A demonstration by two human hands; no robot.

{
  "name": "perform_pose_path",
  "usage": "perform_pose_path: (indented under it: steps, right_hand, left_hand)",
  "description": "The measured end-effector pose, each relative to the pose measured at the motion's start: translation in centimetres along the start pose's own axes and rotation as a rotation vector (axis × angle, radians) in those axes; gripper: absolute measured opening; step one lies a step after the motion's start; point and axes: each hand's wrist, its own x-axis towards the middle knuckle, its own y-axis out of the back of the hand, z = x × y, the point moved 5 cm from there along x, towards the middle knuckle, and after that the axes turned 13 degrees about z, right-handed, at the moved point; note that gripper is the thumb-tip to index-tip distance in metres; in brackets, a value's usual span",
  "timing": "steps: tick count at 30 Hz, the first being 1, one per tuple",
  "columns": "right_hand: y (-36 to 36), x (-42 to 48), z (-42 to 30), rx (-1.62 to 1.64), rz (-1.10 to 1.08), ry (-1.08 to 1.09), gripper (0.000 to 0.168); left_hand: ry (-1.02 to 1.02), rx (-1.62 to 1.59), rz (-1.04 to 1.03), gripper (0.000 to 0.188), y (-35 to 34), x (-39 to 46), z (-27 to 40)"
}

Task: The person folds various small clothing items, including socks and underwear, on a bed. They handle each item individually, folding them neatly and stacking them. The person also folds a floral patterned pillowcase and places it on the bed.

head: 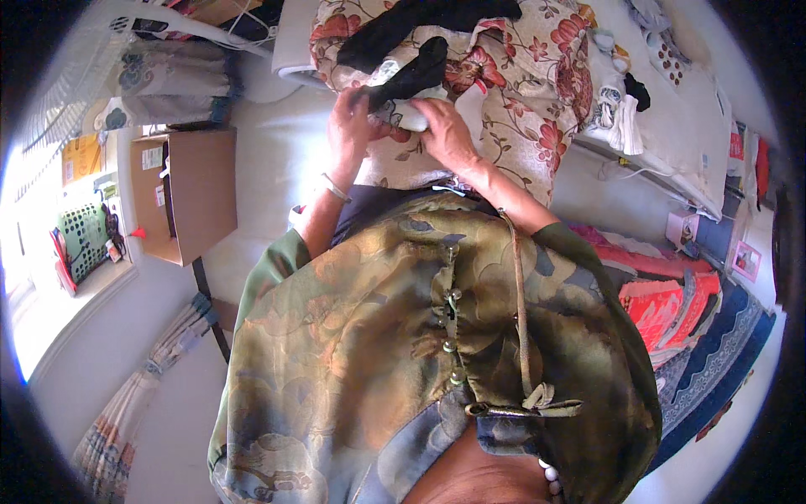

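Observation:
Both my hands are over a floral cloth (516, 126) with red flowers that covers the surface before me. My left hand (352, 123) pinches a black sock (415, 72) at its lower end, beside a white patterned sock (391, 114). On the right of that bundle, my right hand (444, 129) grips a white rolled part of it with thumb and fingers. Whether the white pieces are one sock or two I cannot tell. Behind my hands lies a longer black garment (378, 44), perhaps a stocking. A white piece with a red edge (471, 104) rests right of my right hand.
At the right, a white-covered surface (680, 126) holds white socks (624, 126), a small black bundle (637, 92) and other rolled pieces. An open cardboard box (204, 189) stands at the left near a windowsill with a green perforated basket (82, 236). Red cloths (655, 309) lie at the lower right.

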Motion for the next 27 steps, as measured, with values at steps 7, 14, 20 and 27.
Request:
perform_pose_path:
  steps: [7,14,20,27]
  right_hand:
    - [6.3,2.3,2.3,0.804,0.182,-0.883,0.023]
    - [9.9,0.7,5.1,1.079,0.324,-1.212,0.036]
    - [10.0,4.0,-0.4,0.572,0.205,-0.522,0.028]
    - [0.2,-3.0,-4.4,0.073,-0.35,0.266,0.036]
  left_hand:
    - [0.089,-0.442,0.047,0.026,0.8,0.7,0.6]
    - [0.395,-0.665,0.033,0.025,2.1,0.6,2.0]
    - [0.363,-0.704,0.039,0.023,3.4,1.5,2.6]
    - [0.274,-0.73,0.202,0.019,6.9,2.5,4.1]
